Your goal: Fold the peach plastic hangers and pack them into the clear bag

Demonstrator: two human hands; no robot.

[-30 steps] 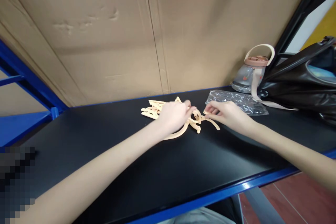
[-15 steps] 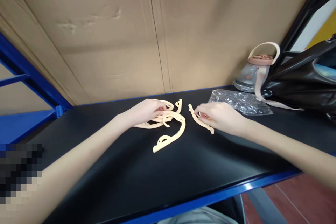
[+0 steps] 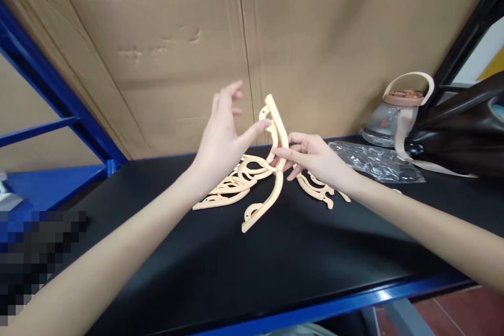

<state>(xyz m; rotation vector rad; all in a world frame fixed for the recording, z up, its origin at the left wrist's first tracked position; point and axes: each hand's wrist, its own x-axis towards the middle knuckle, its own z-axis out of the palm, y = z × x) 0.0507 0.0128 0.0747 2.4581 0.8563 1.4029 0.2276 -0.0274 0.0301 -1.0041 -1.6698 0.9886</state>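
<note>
My right hand (image 3: 313, 157) pinches a cream plastic folding clothes hanger (image 3: 277, 122) between thumb and fingers, holding it up off the table. One arm of it points upward; a curved arm with a small loop reaches down toward the front. My left hand (image 3: 220, 144) is raised to the left of it with fingers spread. Its thumb tip is at the upright arm's loop; whether they touch I cannot tell. Several more cream hangers (image 3: 226, 198) lie overlapped under and beyond my left hand. Other curved hanger pieces (image 3: 315, 193) lie below my right hand.
A crumpled clear plastic bag (image 3: 374, 163) lies on the black tabletop (image 3: 252, 278) at the right. Behind it stand a clear bottle (image 3: 389, 121) with a strap and a black bag (image 3: 464, 121). A cardboard wall (image 3: 189, 63) closes the back, with a blue metal frame (image 3: 84, 139) at left.
My left hand has risen from the hanger pile and spread its fingers. My right hand has moved left from the right-hand pieces and now holds up a hanger. The view has shifted slightly.
</note>
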